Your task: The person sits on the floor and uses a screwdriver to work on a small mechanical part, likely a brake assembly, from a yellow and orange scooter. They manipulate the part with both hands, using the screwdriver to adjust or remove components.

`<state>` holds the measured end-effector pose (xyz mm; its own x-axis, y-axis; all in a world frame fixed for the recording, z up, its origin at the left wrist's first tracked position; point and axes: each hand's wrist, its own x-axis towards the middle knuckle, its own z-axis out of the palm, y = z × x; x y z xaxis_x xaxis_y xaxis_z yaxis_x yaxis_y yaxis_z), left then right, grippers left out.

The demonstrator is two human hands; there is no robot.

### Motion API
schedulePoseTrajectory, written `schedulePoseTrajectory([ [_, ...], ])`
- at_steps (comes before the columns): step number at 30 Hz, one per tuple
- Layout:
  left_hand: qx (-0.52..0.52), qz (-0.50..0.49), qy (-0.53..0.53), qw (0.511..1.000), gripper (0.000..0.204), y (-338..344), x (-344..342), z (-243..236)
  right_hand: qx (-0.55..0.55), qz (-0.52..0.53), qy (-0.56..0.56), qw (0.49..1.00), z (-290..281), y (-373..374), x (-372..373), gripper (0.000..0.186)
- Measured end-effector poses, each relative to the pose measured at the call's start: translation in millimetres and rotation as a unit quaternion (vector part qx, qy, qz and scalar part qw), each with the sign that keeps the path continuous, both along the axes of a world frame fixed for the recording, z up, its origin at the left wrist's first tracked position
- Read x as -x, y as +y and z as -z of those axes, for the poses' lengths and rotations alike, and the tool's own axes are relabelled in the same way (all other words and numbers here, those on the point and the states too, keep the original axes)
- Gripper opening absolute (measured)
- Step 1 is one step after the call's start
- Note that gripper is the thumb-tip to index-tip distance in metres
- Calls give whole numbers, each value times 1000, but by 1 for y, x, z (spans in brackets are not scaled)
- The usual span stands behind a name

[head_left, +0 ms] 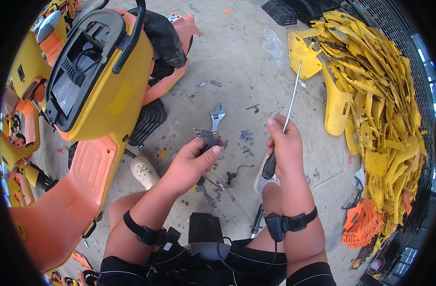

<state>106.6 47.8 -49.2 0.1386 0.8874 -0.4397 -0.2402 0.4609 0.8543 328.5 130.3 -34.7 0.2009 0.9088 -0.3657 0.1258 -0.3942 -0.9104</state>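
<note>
My left hand (194, 162) is closed around a small dark metal part (209, 138) with a round, ring-like end. Just beyond it shows the silver head of an adjustable wrench (218, 116); its lower end is hidden behind the part, and I cannot tell if it lies on the floor or is held too. In my right hand (285, 143) is a long screwdriver (269, 167), gripped between handle and shaft. Its black handle points down toward me and the thin shaft slants up and away. The two hands are apart, above the floor.
A yellow and orange scooter body (99, 95) stands close on the left, with more behind it. On the right rises a heap of yellow plastic panels (375, 105), with orange pieces (363, 224) at its near end. A short black cable piece (233, 175) lies between my feet.
</note>
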Motion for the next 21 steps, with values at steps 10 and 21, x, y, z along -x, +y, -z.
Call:
schedulePoseTrajectory([
  [10,47,-12,94,994,30,0,-3,13,74,92,202,972,-15,12,-36,25],
  [21,-51,-139,190,971,30,2,-4,-45,41,21,197,979,9,24,-14,49],
])
